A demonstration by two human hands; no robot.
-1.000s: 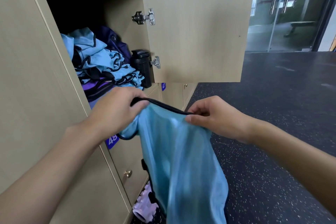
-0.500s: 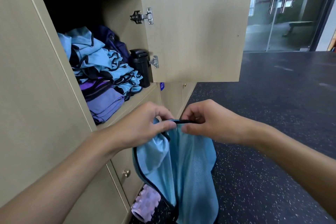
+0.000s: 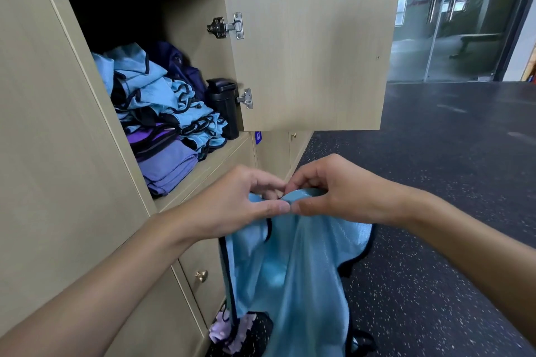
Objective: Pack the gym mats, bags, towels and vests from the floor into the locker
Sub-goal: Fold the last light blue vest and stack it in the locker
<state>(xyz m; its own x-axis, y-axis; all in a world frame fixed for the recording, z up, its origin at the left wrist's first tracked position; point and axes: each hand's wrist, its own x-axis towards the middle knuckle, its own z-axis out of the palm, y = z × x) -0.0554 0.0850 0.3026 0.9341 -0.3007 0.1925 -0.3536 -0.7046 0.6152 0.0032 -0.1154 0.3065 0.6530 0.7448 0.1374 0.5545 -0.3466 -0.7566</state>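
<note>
Left hand and right hand sit together at frame centre, thumb tips touching, each pinching the gathered top edge of a light blue vest with black trim. The fingers of both are curled over the fabric, and no slack shows between the two grips. The vest hangs straight down from the pinch toward the lower edge of the frame, long axis vertical, apparently doubled on itself. Its lower end is out of view. At the bottom, behind the vest, a lilac foam roller lies on the speckled dark floor against the cabinet base. The target is the open locker, up and to the left of the hands, its shelf lip just above the left knuckles. The left hand is the nearer one. Inside are a loose stack of blue vests over folded purple towels, with a black bottle at the right wall beside the lower hinge. The door stands swung out at upper right, clear of the approach. Compared with one second ago, the hands were well apart with the hem stretched between them; half a second ago they were nearly meeting, and now they touch. Judgement: a fold in half is just finishing, and the next move is a lift up-left onto the stack.
</note>
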